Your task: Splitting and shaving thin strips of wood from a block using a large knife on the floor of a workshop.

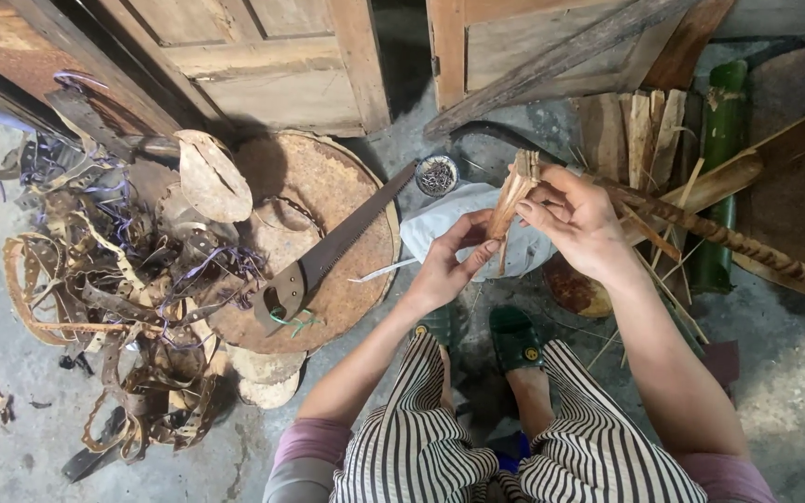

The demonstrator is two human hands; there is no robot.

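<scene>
Left hand (447, 265) and right hand (578, 221) both gripping a bundle of split bamboo strips (514, 194), white sack (449, 228) beneath, handsaw (328, 256) on round woven tray (347, 182) left

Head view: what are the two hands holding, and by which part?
Both hold one bundle of thin bamboo strips. The left hand pinches its lower end; the right hand grips the upper part with its fingers.
</scene>
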